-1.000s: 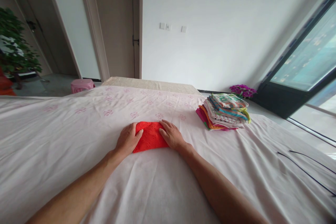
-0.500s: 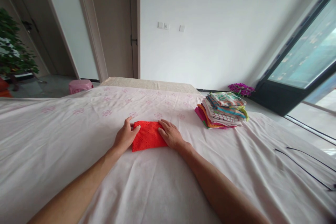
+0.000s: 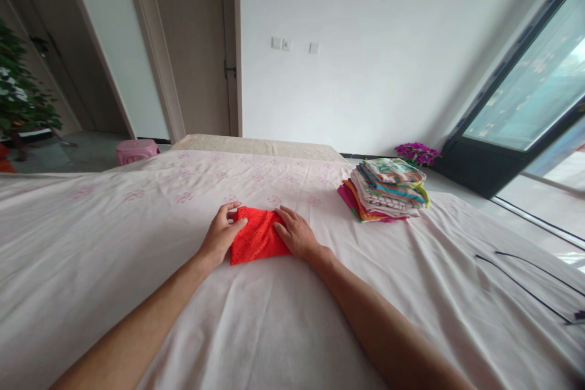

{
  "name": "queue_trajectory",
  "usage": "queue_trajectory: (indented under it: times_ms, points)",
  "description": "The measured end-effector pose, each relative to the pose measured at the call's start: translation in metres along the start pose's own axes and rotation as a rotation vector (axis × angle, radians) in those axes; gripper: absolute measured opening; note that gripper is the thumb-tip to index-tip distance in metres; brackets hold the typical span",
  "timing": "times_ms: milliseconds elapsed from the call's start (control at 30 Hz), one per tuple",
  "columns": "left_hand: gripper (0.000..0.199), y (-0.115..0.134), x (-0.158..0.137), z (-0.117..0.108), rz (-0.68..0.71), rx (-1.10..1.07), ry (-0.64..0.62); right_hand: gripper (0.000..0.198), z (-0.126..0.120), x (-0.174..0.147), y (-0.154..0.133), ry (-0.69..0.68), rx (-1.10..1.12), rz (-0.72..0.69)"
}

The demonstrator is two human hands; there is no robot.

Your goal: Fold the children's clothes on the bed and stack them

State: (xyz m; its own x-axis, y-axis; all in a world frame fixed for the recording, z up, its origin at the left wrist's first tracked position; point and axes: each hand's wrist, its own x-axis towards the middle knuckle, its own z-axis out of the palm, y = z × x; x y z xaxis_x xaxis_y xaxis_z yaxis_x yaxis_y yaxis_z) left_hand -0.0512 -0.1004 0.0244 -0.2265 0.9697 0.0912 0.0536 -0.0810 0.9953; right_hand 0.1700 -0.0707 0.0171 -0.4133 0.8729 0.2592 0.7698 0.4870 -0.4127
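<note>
A red folded garment (image 3: pixel 258 234), patterned with small eyelet holes, lies on the sheet-covered bed in front of me. My left hand (image 3: pixel 223 234) grips its left edge, thumb on top and the fingers round the far side. That far left corner is lifted slightly. On the right end rests my right hand (image 3: pixel 296 233), palm down, its fingers stretched over the cloth and holding nothing up. Creases run across the cloth between the hands. What lies beneath the right palm is hidden.
A pile of folded colourful clothes (image 3: pixel 386 192) stands to the right on the pale bedsheet (image 3: pixel 274 317). Two thin black cords or rods (image 3: pixel 525 289) lie at the right edge. Beyond the bed are a pink stool (image 3: pixel 137 151), purple flowers (image 3: pixel 417 153) and a potted plant (image 3: pixel 27 91).
The left hand has raised the garment's far left corner a little, and the cloth has become more creased. My right hand has stayed on the right end.
</note>
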Motion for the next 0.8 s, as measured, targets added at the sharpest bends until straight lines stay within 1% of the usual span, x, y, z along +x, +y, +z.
queue_trajectory:
  times_ms: [67, 167, 333, 467, 567, 667, 733, 800]
  points:
    - [0.057, 0.006, -0.003, 0.001, -0.012, -0.125, -0.006, 0.055, -0.001, -0.001, 0.001, 0.014, 0.054, 0.037]
    - [0.052, 0.015, -0.008, 0.004, 0.013, -0.259, -0.002, 0.066, -0.002, -0.001, 0.004, 0.030, 0.197, 0.098]
    - [0.047, 0.031, -0.019, 0.011, 0.070, -0.331, -0.037, 0.084, -0.003, -0.001, 0.010, 0.020, 0.459, 0.190]
    - [0.045, 0.036, -0.023, 0.012, 0.108, -0.271, -0.038, 0.087, -0.003, -0.003, 0.004, 0.038, 0.610, 0.206]
    - [0.043, 0.035, -0.023, 0.009, 0.124, -0.246, -0.027, 0.089, -0.005, -0.005, -0.006, 0.044, 0.774, 0.231]
    - [0.041, 0.036, -0.023, 0.006, 0.128, -0.295, -0.030, 0.088, -0.009, -0.007, -0.013, 0.022, 0.890, 0.219]
    - [0.040, 0.038, -0.024, 0.005, 0.126, -0.348, -0.047, 0.087, -0.011, -0.007, -0.014, 0.002, 0.939, 0.206]
    - [0.040, 0.040, -0.025, 0.005, 0.127, -0.393, -0.071, 0.087, -0.012, -0.007, -0.013, -0.029, 1.035, 0.203]
